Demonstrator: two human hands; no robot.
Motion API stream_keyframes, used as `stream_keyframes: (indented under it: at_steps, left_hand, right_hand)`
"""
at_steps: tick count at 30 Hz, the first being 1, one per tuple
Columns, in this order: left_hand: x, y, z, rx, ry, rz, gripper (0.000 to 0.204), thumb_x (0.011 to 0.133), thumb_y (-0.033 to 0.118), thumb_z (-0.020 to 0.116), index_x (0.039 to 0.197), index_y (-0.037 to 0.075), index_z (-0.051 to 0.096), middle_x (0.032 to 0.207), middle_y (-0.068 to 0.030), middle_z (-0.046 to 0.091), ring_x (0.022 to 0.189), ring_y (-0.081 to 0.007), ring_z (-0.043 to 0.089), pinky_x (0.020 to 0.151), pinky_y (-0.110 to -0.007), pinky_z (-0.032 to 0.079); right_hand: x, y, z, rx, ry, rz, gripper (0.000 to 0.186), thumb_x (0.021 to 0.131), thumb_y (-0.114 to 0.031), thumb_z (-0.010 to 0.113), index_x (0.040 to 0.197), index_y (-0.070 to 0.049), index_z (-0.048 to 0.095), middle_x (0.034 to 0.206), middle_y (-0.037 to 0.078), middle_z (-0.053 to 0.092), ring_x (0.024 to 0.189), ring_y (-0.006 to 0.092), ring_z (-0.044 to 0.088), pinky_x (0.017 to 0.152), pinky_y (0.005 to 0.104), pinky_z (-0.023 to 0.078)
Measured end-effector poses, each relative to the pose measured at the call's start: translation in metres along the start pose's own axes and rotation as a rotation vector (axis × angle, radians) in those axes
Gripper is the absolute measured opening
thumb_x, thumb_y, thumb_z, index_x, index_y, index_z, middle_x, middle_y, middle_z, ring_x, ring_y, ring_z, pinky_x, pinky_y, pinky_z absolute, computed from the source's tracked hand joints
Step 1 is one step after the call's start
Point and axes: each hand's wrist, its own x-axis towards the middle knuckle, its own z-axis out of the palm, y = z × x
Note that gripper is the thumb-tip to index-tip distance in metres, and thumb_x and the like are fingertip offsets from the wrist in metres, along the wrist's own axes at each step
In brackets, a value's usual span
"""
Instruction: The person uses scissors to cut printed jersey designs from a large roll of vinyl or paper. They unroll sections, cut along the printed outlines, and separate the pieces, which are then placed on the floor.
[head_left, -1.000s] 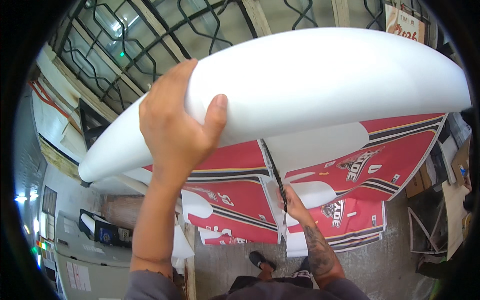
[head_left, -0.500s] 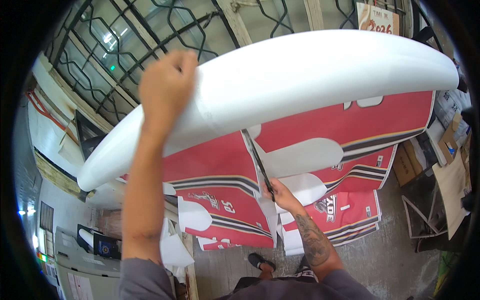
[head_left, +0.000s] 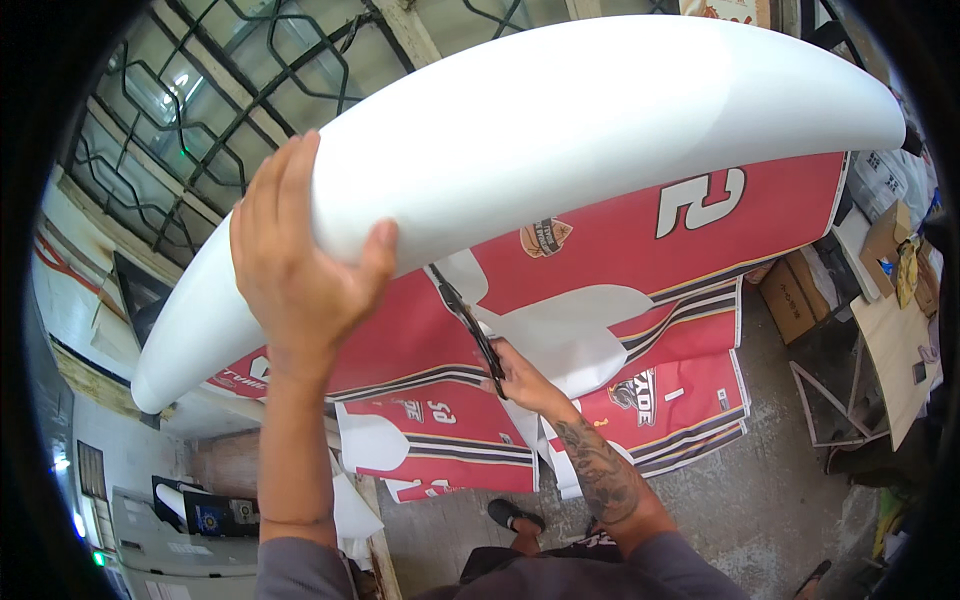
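A big white roll [head_left: 600, 110] of sheet material spans the upper view, with a printed red sheet [head_left: 590, 230] hanging from its underside. My left hand [head_left: 300, 250] lies against the roll's left part, fingers stretched over the top and thumb apart on the front. Below the roll, my right hand [head_left: 525, 378] is closed round the handles of black-handled scissors [head_left: 468, 322]. Their blades point up toward the roll, at the sheet beside a white rounded shape. The blade tips sit close to the roll's underside. White, gold and dark stripes cross the red sheet.
More red printed sheets [head_left: 650, 400] hang lower down, above the grey floor [head_left: 720, 500]. A window with a dark metal grille [head_left: 240, 80] stands behind the roll. At right are a cardboard box [head_left: 795, 290] and a wooden board [head_left: 895, 370]. A grey machine [head_left: 180, 530] stands lower left.
My left hand has gone from a fist at the roll's top edge to spread fingers lower on its front. More printed sheet shows beneath the roll. The scissors have shifted left in view.
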Motion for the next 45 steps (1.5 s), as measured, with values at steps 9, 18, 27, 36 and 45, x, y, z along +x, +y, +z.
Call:
stream_keyframes:
  at_steps: [9, 18, 27, 36, 45]
  left_hand:
    - [0.069, -0.026, -0.005, -0.224, -0.177, -0.447, 0.035, 0.088, 0.034, 0.058, 0.095, 0.005, 0.075, 0.09, -0.0195, 0.072, 0.093, -0.0346, 0.068, 0.085, -0.04, 0.051]
    - [-0.028, 0.006, 0.001, 0.118, 0.137, -0.072, 0.066, 0.081, 0.039, 0.059, 0.135, 0.001, 0.052, 0.136, -0.0198, 0.055, 0.128, -0.0403, 0.05, 0.104, -0.056, 0.034]
    - [0.048, -0.026, -0.016, -0.19, -0.289, -0.297, 0.051, 0.086, 0.046, 0.061, 0.107, 0.001, 0.069, 0.104, -0.0193, 0.07, 0.097, -0.0346, 0.066, 0.085, -0.039, 0.05]
    - [0.006, -0.016, 0.0, -0.094, 0.039, -0.124, 0.056, 0.084, 0.043, 0.059, 0.119, 0.0, 0.061, 0.117, -0.022, 0.063, 0.112, -0.0391, 0.059, 0.097, -0.048, 0.043]
    - [-0.023, 0.003, 0.011, 0.11, 0.137, -0.066, 0.077, 0.08, 0.051, 0.057, 0.138, 0.001, 0.047, 0.14, -0.0208, 0.05, 0.131, -0.0431, 0.044, 0.103, -0.061, 0.029]
  right_hand:
    - [-0.024, 0.009, 0.015, 0.129, -0.076, 0.002, 0.039, 0.088, 0.002, 0.065, 0.122, -0.007, 0.05, 0.109, 0.002, 0.048, 0.1, 0.0098, 0.05, 0.088, 0.0248, 0.045]
    - [-0.011, -0.001, 0.02, -0.05, 0.109, 0.014, 0.052, 0.083, -0.001, 0.074, 0.127, -0.003, 0.046, 0.095, 0.001, 0.046, 0.09, 0.011, 0.049, 0.087, 0.0268, 0.044]
    - [0.001, 0.008, 0.002, 0.016, 0.047, 0.041, 0.043, 0.086, -0.003, 0.07, 0.123, -0.004, 0.049, 0.097, 0.0, 0.047, 0.089, 0.0092, 0.048, 0.079, 0.0264, 0.043]
    - [-0.034, 0.036, 0.008, -0.037, 0.082, 0.087, 0.044, 0.084, 0.001, 0.069, 0.122, -0.005, 0.048, 0.101, -0.001, 0.049, 0.095, 0.008, 0.05, 0.081, 0.0247, 0.046]
    - [-0.025, 0.058, 0.003, -0.163, 0.062, 0.179, 0.041, 0.088, -0.004, 0.069, 0.122, -0.005, 0.046, 0.102, 0.001, 0.05, 0.093, 0.0093, 0.052, 0.081, 0.0256, 0.045]
